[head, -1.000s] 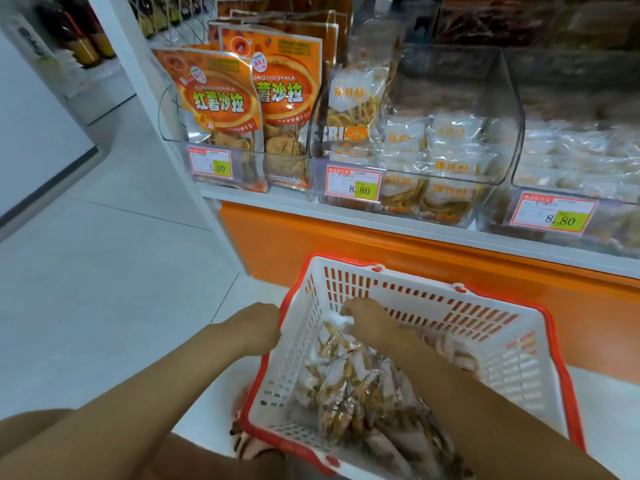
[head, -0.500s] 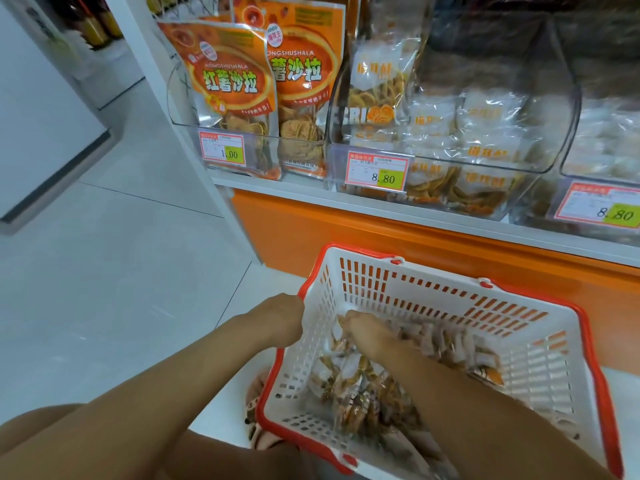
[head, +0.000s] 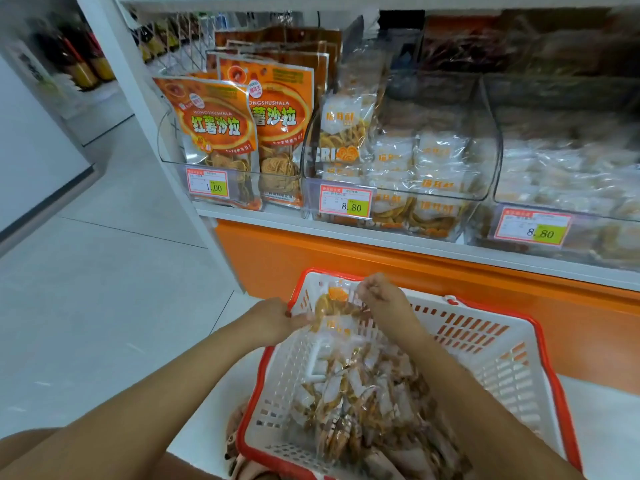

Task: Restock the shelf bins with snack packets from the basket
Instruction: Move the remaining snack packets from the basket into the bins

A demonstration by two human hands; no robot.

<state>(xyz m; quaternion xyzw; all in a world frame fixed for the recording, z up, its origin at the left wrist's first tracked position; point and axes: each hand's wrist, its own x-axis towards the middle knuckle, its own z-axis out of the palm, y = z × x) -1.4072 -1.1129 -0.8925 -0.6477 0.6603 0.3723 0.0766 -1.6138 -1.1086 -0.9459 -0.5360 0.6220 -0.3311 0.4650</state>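
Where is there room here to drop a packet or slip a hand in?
Free: the top of the middle bin, above its small packets; the basket's right side, bare mesh between the packet pile and the red rim. Crowded: the left bin, packed with upright orange bags, and the basket's far-left corner, where the left hand and right hand grip a lifted packet.

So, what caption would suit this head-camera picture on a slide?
Left hand and right hand hold a clear snack packet over the red-rimmed basket, below the shelf bin of similar packets.
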